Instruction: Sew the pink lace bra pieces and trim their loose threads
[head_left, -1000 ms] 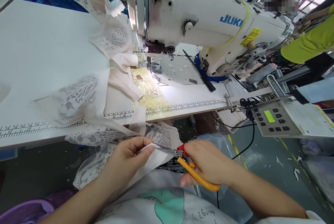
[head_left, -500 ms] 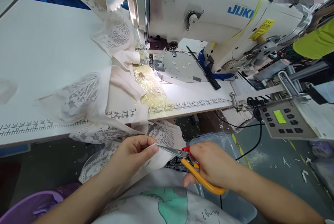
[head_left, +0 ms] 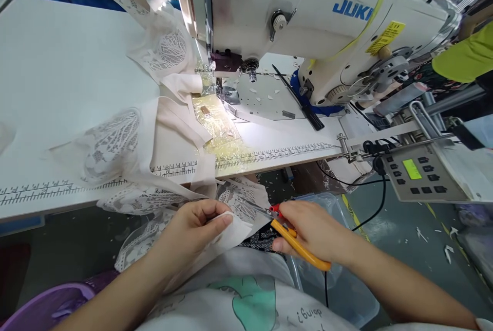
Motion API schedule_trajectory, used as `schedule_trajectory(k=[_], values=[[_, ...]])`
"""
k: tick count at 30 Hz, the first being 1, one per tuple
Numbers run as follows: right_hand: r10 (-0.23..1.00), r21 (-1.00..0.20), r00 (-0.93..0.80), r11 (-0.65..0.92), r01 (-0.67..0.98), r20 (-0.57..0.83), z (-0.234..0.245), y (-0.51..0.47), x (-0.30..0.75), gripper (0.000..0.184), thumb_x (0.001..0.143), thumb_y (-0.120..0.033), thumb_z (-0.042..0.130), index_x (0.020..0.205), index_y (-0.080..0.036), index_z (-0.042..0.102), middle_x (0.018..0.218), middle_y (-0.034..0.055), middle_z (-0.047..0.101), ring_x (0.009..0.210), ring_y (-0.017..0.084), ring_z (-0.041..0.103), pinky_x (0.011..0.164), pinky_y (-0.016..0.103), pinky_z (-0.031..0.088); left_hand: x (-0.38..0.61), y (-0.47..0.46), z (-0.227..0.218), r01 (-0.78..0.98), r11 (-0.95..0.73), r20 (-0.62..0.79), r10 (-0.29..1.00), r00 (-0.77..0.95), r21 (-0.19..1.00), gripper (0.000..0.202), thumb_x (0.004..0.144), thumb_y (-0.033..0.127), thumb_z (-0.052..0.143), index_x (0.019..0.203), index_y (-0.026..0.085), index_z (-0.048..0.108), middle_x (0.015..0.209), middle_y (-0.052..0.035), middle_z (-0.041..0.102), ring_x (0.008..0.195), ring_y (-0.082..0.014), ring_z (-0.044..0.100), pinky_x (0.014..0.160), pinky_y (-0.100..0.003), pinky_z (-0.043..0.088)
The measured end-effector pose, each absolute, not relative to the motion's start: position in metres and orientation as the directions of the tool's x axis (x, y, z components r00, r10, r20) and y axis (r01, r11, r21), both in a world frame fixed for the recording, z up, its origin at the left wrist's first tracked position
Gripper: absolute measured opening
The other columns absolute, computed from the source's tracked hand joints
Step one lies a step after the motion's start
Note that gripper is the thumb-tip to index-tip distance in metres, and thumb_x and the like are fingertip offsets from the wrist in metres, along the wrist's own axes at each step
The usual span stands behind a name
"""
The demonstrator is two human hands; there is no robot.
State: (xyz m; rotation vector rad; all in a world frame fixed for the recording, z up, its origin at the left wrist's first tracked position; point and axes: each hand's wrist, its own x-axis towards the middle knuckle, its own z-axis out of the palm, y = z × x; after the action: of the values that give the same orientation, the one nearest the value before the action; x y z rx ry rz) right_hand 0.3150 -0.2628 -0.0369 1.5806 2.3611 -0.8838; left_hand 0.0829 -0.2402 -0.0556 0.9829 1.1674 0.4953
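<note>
Between thumb and fingers, my left hand (head_left: 200, 228) pinches the edge of a white fabric piece (head_left: 233, 232) just past the table's front edge. My right hand (head_left: 308, 228) is wrapped round a pair of scissors (head_left: 300, 249) with orange and red handles. The narrow blades point left, above the fabric and a little apart from my left fingertips. White lace garment pieces (head_left: 111, 146) lie on the table to the left, joined by pale bands and draping over the edge under my left hand.
A sewing machine (head_left: 308, 17) stands at the table's back. Black tweezers (head_left: 304, 105) lie by its base. Rulers (head_left: 277, 153) mark the front edge. At right is a control box (head_left: 419, 174). Below stand a clear plastic bin (head_left: 354, 295) and a purple basket (head_left: 50, 295).
The scissors have drawn away from my left fingertips, up and slightly right, and their blades now sit above the fabric edge. My left hand still pinches the fabric in nearly the same place.
</note>
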Motion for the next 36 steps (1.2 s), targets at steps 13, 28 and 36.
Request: schedule_trajectory(k=[13,28,36], values=[[0.857,-0.559,-0.479,0.306,0.770,-0.191,-0.042,-0.262,0.314,0.066,0.070,-0.086,0.027,0.063,-0.021,0.038,0.064,0.0004,0.045,0.056,0.014,0.038,0.051,0.025,0.028,0.081,-0.240,-0.060,0.072,0.536,-0.517,0.759,0.394,0.841,0.024,0.062,0.039,0.071,0.066,0.017,0.061,0.062,0.0024,0.053,0.058,-0.0107,0.043,0.053,-0.020,0.034],[0.796,-0.356,-0.514,0.402,0.843,-0.319,-0.038,-0.259,0.318,0.062,0.067,-0.082,0.044,0.067,-0.020,0.046,0.065,0.0013,0.052,0.058,0.015,0.045,0.052,0.026,0.030,0.078,-0.248,-0.063,0.035,0.491,-0.456,0.777,0.433,0.870,0.026,0.065,0.039,0.069,0.059,0.016,0.059,0.055,0.0040,0.046,0.053,-0.0093,0.036,0.051,-0.020,0.029],[0.767,-0.243,-0.515,0.454,0.857,-0.383,-0.028,-0.255,0.306,0.057,0.067,-0.076,0.053,0.067,-0.019,0.050,0.065,0.0019,0.055,0.057,0.017,0.050,0.050,0.027,0.028,0.079,-0.247,-0.063,0.044,0.427,-0.407,0.818,0.407,0.903,0.019,0.066,0.034,0.066,0.059,0.017,0.061,0.060,0.0022,0.049,0.057,-0.0113,0.041,0.053,-0.022,0.032]])
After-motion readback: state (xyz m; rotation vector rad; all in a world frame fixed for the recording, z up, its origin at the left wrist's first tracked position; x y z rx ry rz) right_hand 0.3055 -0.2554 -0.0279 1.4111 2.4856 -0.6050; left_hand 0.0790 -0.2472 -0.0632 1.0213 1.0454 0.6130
